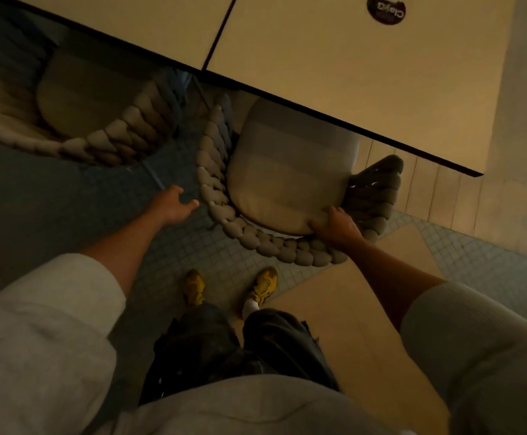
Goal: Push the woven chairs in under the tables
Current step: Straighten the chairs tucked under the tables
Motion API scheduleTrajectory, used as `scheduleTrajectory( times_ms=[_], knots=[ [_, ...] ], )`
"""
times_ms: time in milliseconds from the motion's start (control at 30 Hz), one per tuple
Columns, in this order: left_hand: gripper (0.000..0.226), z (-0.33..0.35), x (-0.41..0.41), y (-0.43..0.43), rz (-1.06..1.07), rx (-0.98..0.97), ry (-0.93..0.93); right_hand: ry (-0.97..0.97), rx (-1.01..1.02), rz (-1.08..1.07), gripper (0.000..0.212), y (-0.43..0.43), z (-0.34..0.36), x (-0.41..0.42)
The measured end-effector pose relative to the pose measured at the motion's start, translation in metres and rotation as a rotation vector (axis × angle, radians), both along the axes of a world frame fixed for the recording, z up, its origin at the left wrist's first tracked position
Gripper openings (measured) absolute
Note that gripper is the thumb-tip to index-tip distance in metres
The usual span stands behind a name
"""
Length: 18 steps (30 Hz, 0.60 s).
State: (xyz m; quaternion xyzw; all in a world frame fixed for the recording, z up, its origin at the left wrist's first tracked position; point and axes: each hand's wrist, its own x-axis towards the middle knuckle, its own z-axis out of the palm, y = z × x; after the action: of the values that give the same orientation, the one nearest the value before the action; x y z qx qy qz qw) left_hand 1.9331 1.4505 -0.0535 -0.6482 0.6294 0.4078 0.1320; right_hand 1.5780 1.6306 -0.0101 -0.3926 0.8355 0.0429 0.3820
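Observation:
A woven chair (221, 189) with a thick braided rim and a pale seat cushion (290, 171) stands partly under the beige table (334, 67). My right hand (337, 229) rests on the chair's back rim where it meets the cushion, fingers curled over it. Just left of the chair's rim, my left hand (174, 204) hovers open, touching nothing. A second woven chair (120, 133) with its own cushion sits to the left, partly under the neighbouring table (130, 23).
The two tables meet at a dark seam (219, 32). A round dark sticker (386, 9) lies on the right table. Small grey floor tiles (193, 246) and a pale slab (350, 309) lie underfoot, where my yellow shoes (263, 285) stand. A wall (522, 152) runs at right.

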Motion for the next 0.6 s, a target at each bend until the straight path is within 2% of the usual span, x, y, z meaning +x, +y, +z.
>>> scheduleTrajectory(
  times_ms=[267,500,533,600],
  knots=[
    [0.072,0.018,0.106,-0.001,0.205,-0.036,0.082,-0.141,-0.052,-0.049,0.080,-0.053,0.017,0.114],
    [0.074,0.052,0.258,-0.017,0.223,-0.083,0.060,-0.353,-0.024,-0.228,0.066,-0.089,0.024,0.229],
    [0.075,0.056,0.277,-0.020,0.223,-0.087,0.045,-0.400,-0.032,-0.275,0.066,-0.092,0.027,0.242],
    [0.075,0.068,0.327,-0.027,0.229,-0.111,0.012,-0.437,-0.068,-0.344,0.083,-0.103,0.022,0.278]
  ],
)
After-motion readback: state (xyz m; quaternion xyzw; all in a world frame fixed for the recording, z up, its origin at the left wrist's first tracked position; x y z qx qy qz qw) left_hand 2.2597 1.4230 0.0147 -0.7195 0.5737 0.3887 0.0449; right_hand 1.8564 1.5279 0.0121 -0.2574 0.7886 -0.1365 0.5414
